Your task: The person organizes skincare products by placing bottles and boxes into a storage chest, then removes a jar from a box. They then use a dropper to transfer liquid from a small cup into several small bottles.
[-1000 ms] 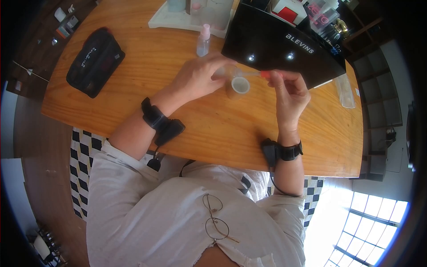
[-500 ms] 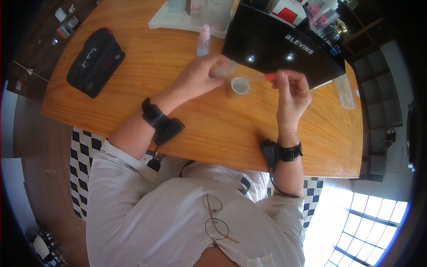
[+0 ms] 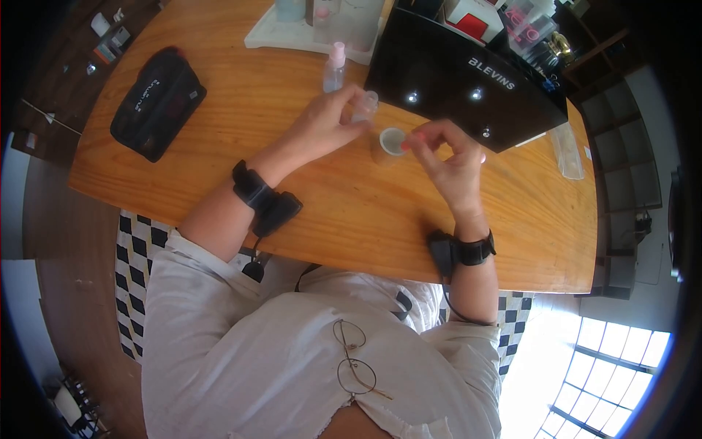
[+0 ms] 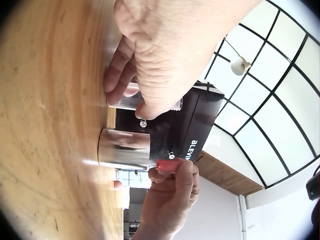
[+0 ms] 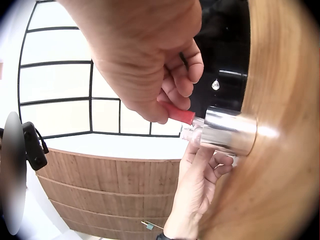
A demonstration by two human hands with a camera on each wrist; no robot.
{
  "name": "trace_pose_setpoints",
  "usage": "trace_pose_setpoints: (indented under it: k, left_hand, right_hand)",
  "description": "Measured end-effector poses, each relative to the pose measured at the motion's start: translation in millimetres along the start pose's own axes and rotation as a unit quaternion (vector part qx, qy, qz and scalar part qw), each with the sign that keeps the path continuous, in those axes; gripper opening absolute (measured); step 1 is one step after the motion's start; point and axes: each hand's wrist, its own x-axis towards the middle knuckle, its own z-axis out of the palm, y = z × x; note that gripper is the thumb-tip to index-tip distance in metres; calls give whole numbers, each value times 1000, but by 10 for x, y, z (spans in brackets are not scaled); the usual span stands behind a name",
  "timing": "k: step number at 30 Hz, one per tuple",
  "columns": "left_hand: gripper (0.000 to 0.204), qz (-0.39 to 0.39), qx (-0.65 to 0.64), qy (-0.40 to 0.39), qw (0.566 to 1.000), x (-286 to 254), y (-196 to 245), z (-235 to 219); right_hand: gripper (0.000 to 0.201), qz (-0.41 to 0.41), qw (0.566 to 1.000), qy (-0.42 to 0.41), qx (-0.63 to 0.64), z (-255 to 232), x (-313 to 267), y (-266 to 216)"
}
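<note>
A shiny silver cup (image 5: 230,131) stands upright on the wooden table between the two hands. My right hand (image 3: 453,167) pinches the red bulb (image 5: 181,114) of a dropper between thumb and fingers. The dropper points down at the cup's mouth, and its clear tube shows at the rim in the right wrist view. To the left of the cup, my left hand (image 3: 329,121) grips a small clear bottle (image 3: 365,107) with an uncapped neck. In the left wrist view the bottle is partly hidden behind the fingers, low over the table.
Behind the cup stands a black organizer box (image 3: 453,80) with small clear knobs. A pink-topped spray bottle (image 3: 334,72) is just beyond my left hand, in front of a white tray (image 3: 257,36). A black pouch (image 3: 157,106) lies at the left, a clear plastic piece (image 3: 567,150) at the right.
The dropper has come out of the bottle, first drawn right, then brought down to the cup with my right hand. My left hand has moved the bottle slightly left and turned it more upright.
</note>
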Motion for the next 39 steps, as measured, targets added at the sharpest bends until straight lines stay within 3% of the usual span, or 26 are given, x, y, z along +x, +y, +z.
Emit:
trace_pose_setpoints:
  k: [39]
  left_hand:
    - [35,21,6,2,1000,3,-28,8]
  right_hand:
    - [10,15,999,-37,7,12,-13,25]
